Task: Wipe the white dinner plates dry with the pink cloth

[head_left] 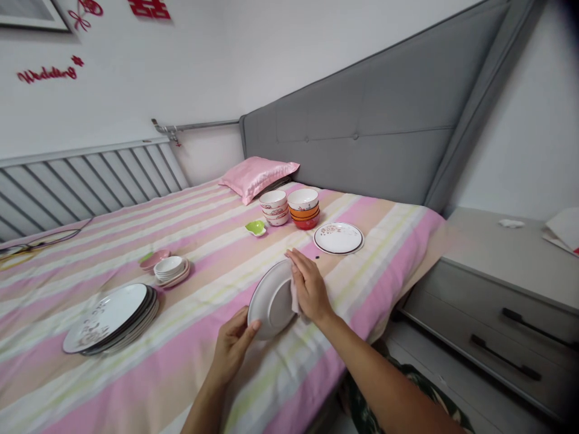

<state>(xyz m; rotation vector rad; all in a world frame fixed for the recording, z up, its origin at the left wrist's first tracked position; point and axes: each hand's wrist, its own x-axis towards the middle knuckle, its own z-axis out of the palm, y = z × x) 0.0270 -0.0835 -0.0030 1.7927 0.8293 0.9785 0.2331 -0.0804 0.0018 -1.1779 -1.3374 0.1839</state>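
Perhaps gives too readily under any leaning weight across the soft, pink-and-cream striped fabric bedspread (181,343); could then send sliding the uneven stack of white, oval, dark-rimmed plates (113,313), or tip the stack of red, orange and white round bowls (304,212). Could also drop the pale, round, dark-rimmed ceramic plate (269,310), tilted above the bedspread between both hands, if held too lightly. Pinches the lower-left rim between thumb and fingers with the left hand (233,346); curves the right hand (312,286), fingers close together, over the right edge, trapping a limp, pale pink cloth (295,296). Looks rumpled across the fabric, hard and smooth on the crockery, concentrically ringed on the held plate, thin at the cloth.
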